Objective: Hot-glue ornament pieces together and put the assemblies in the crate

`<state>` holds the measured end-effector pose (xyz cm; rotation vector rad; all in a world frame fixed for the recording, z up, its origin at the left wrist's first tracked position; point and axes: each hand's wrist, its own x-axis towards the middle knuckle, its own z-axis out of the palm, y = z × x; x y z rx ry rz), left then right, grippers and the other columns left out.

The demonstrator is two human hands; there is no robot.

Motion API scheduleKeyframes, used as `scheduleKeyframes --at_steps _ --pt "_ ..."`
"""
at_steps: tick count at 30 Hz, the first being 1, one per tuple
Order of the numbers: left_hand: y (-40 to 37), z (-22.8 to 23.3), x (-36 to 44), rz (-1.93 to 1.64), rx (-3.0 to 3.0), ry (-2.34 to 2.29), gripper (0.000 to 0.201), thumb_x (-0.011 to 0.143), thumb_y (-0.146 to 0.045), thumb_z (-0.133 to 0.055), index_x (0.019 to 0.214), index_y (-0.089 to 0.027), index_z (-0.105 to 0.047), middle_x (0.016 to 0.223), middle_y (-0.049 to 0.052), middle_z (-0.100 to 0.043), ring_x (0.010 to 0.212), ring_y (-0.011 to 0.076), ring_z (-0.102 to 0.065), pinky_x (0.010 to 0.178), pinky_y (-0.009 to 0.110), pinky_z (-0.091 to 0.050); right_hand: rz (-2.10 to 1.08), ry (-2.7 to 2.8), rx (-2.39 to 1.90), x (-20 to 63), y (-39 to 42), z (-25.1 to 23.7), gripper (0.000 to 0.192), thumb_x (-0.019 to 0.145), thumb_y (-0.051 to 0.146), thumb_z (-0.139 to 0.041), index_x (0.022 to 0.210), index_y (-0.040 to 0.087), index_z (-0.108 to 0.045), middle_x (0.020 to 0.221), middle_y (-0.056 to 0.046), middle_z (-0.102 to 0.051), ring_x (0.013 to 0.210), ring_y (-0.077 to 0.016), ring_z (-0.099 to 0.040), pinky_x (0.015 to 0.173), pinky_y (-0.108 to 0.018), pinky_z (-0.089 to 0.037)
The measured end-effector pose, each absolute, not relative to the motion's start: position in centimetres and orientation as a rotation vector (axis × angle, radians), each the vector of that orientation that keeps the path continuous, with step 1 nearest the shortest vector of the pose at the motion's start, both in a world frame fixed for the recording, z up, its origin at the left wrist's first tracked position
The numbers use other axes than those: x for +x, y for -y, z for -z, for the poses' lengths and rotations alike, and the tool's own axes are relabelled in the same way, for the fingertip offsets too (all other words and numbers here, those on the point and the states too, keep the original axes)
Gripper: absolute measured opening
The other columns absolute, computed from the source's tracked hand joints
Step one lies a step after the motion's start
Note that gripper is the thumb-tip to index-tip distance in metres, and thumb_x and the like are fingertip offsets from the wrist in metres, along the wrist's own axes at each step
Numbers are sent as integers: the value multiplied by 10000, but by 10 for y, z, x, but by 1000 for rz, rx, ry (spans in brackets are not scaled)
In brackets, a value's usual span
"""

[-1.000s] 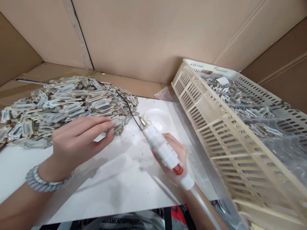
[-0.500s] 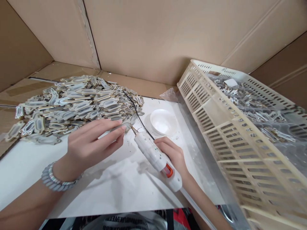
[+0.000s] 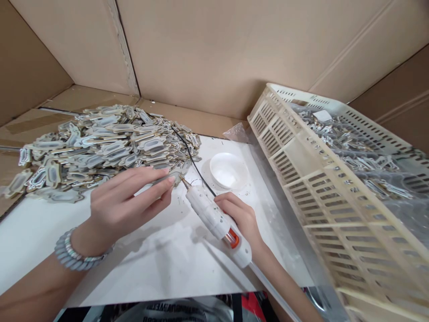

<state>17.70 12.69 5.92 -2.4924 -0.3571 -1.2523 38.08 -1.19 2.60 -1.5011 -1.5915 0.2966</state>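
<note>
My left hand (image 3: pixel 130 203) pinches a small grey frame-shaped piece (image 3: pixel 177 178) between its fingers, partly hidden behind them. A white hot glue gun (image 3: pixel 214 219) is gripped by my right hand (image 3: pixel 239 214), whose fingers wrap its far side. Its brass-coloured nozzle points up and left, right at the end of the held piece; whether they touch I cannot tell. A clear glue stick (image 3: pixel 271 288) runs out of the gun's back. Beyond my left hand lies a large heap of similar grey and gold pieces (image 3: pixel 110 143).
A white bowl (image 3: pixel 228 172) stands on the white board (image 3: pixel 150 277), beyond the glue gun. A black cord (image 3: pixel 192 161) crosses from the heap towards the gun. On the right, a cream plastic crate (image 3: pixel 301 188) holds bagged metal pieces. Cardboard walls (image 3: pixel 201 53) enclose the back and sides.
Both hands have shifted very slightly left with the piece and the glue gun. The nozzle stays close to the piece's end; the grips are unchanged.
</note>
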Motion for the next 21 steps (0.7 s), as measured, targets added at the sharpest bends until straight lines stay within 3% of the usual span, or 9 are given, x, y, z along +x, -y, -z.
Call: scheduleKeyframes --at_steps 3,21 --pt "-126 -60 176 1240 -2498 375 305 817 -126 -738 1052 -290 -634 897 -6 -759 733 184 -733 680 344 -677 -316 1586 -1514 381 12 -26 178 821 138 -491 741 211 -633 836 -42 -688 724 -168 -650 628 -262 -481" --pt "-129 -59 175 1239 -2466 325 281 772 -101 -778 997 -220 -657 869 39 -763 710 210 -733 678 362 -677 -318 1561 -1569 381 12 -29 167 736 115 -491 729 202 -634 810 -30 -675 693 -156 -655 597 -240 -474"
